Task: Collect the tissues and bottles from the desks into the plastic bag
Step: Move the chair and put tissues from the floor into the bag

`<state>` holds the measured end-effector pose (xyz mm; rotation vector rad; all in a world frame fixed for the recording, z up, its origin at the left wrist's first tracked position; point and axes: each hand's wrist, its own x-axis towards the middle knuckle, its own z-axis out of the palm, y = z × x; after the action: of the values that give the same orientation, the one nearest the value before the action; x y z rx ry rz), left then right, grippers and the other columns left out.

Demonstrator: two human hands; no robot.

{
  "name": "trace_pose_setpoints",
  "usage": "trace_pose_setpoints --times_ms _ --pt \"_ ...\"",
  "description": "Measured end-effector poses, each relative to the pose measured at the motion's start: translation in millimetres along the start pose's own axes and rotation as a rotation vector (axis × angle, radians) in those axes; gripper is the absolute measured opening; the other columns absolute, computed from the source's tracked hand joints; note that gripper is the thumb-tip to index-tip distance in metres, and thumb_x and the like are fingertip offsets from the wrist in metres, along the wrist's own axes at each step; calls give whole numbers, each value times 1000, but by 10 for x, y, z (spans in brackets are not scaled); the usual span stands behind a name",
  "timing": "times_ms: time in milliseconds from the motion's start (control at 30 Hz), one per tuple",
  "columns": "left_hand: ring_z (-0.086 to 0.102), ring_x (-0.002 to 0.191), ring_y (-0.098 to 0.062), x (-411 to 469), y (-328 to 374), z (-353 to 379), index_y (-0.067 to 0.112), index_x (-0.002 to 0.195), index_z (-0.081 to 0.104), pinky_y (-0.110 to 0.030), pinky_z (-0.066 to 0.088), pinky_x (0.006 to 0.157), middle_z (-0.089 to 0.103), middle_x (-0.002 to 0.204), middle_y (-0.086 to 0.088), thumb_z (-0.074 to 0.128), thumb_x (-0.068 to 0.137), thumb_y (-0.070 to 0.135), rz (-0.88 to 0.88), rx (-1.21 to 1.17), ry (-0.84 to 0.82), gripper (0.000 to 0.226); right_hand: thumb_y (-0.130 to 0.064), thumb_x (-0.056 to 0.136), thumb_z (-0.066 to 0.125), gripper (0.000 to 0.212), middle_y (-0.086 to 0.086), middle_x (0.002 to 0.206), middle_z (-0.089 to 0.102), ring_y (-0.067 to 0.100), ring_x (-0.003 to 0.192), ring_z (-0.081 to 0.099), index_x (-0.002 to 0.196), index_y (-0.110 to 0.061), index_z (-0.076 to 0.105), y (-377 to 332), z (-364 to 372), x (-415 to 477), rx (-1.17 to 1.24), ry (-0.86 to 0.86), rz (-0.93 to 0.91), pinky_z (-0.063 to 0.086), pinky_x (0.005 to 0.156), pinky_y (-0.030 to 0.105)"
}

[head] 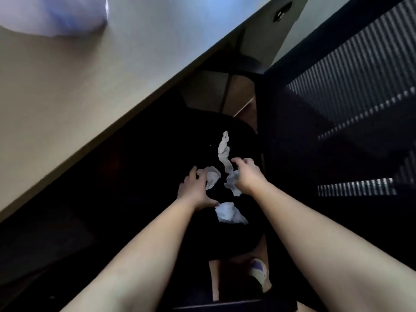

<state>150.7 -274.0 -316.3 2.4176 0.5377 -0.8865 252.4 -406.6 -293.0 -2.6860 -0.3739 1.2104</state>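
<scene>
long tissue [224, 154] is pinched in the right hand [246, 174] grip; left hand [194, 191], spread wide, touches crumpled tissue [212, 177].

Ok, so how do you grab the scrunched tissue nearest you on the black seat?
Pinch the nearest tissue at its puffy, bunched-up left end, coming down from above. The left hand is right beside that end. Its right side trails off into a thin flap, probably harder to pinch. The right hand grips the long twisted tissue.

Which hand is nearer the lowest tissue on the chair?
Left. The left hand has its thumb beside the lowest tissue; the right hand, farther up, grips the long twisted tissue.
</scene>
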Motion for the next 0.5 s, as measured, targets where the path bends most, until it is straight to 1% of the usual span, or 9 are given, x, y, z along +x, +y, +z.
trace_pose_setpoints --times_ms 100,167,233,267,300,367,400,433,500 --pt "23 141 -25 141 24 251 22 148 18 -39 31 112 12 158 -1 78 62 52 167 33 -4 109 -18 85 66 84 13 154 11 34 133 33 149 -32 14 68 260 222 41 15 59 44 101 41" --pt "30 136 -22 126 38 431 17 146 23 -35 33 108 22 153 1 78 60 53 253 40 17 108 -9 85 63 90 15 155 5 34 135 29 149 -37 6 86 394 316 -36 46 -18 46 98 39" --pt "35 132 -21 94 46 604 15 145 26 -32 35 106 28 148 1 78 64 47 279 15 43 102 0 84 59 93 14 156 1 36 139 20 148 -41 6 86 482 404 -151 56 -96 48 95 38" --pt "35 131 -21 92 50 667 14 145 27 -31 35 106 30 147 0 77 67 40 277 15 47 96 2 84 57 88 14 155 5 36 138 20 148 -38 12 79 491 453 -188 65 -109 48 94 38" --pt "36 130 -22 90 60 699 12 143 29 -31 34 106 33 145 -2 76 71 32 273 12 49 88 0 85 55 75 13 150 17 35 133 28 145 -32 23 81 495 506 -179 92 -120 48 92 37" --pt "42 124 -23 117 81 692 10 130 47 -29 35 99 45 132 -6 65 80 20 269 -44 61 54 -10 91 46 35 8 119 45 27 112 47 125 -17 48 78 457 600 -32 150 -123 41 79 27" --pt "48 118 -24 122 85 660 10 117 56 -30 38 93 53 123 -7 58 84 18 262 -85 79 34 -11 92 42 26 3 103 50 24 100 51 114 -12 56 79 420 620 23 158 -96 35 72 23" --pt "53 110 -24 124 79 632 11 104 61 -30 40 86 58 112 -8 52 86 17 253 -136 90 20 -10 91 43 22 0 94 53 21 91 53 104 -9 61 79 392 641 78 162 -52 35 65 24" --pt "58 98 -25 135 61 576 11 93 62 -30 40 75 62 100 -8 50 86 13 224 -192 91 14 -5 85 50 17 4 88 62 24 83 60 91 -7 66 65 297 659 133 192 30 46 64 25"
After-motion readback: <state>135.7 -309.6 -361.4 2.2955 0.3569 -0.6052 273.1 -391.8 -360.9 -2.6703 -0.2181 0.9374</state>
